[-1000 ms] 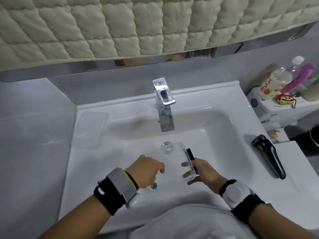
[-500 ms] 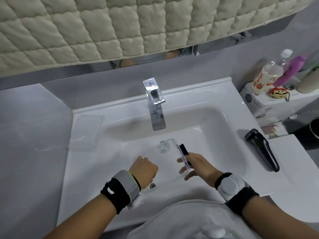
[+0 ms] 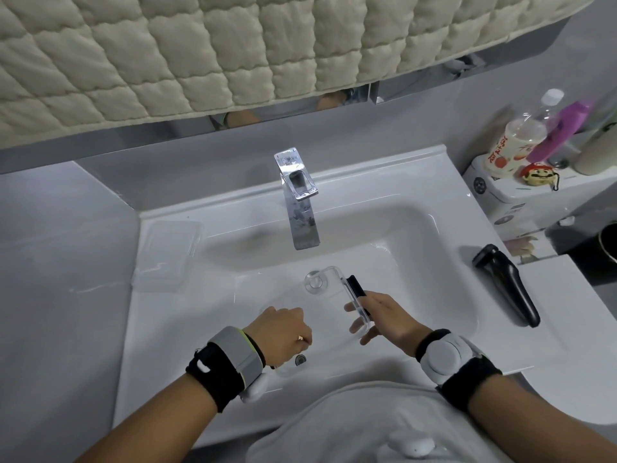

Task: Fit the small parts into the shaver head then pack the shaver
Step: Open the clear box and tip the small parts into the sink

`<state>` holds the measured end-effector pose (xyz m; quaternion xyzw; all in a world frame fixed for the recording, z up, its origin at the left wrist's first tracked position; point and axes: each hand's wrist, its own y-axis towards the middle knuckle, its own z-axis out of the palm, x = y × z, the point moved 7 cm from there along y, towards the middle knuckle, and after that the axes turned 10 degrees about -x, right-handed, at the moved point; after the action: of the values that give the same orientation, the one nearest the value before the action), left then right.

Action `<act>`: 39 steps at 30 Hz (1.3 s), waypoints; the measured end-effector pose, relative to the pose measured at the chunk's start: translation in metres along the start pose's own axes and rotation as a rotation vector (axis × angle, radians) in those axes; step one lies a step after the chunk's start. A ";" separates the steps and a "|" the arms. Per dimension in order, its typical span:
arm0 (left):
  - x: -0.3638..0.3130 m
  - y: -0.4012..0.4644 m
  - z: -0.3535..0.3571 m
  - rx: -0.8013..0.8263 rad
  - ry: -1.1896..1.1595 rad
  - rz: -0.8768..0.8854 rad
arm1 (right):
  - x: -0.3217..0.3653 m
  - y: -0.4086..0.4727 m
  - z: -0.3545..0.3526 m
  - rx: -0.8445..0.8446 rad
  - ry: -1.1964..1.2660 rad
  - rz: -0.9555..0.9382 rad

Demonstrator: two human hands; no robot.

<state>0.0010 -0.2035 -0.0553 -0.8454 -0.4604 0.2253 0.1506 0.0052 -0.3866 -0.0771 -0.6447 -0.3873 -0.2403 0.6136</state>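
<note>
A person stands at a white sink (image 3: 434, 228), both forearms reaching over the basin, and the chrome tap (image 3: 298, 198) at the back of the basin serves as the landmark here. Far left of the tap, a clear plastic lid (image 3: 168, 252) lies flat on the bench beside the basin. In front of the tap and a little to its left, the left hand (image 3: 283, 332) hovers low over the basin with its fingers curled under; its grip looks clenched, but what it grasps, if anything, cannot be told. A small round dark part (image 3: 300, 359) sits just below that hand. In front of the tap, over the drain, a clear plastic case (image 3: 329, 285) is held up on edge. The right hand (image 3: 384, 315), in front and slightly right of the tap, grasps the case's right edge together with a narrow black piece (image 3: 355, 286), thumb on top, fingers beneath. Well right of the tap, the black shaver (image 3: 507, 285) lies on the bench, apart from both hands. Far right and behind, bottles (image 3: 510, 142) stand on a toilet tank.
</note>
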 end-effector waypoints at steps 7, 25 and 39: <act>0.005 0.001 -0.002 -0.074 -0.116 -0.044 | -0.001 -0.001 0.000 -0.010 0.038 0.037; -0.019 0.005 0.018 0.114 0.097 0.088 | 0.000 -0.001 -0.001 -0.024 0.018 0.033; 0.024 -0.003 -0.031 -0.272 -0.744 -0.202 | -0.017 0.011 -0.017 -0.080 0.011 0.074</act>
<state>0.0268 -0.1834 -0.0330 -0.6691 -0.5896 0.4367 -0.1180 0.0065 -0.4060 -0.0947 -0.6814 -0.3498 -0.2365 0.5979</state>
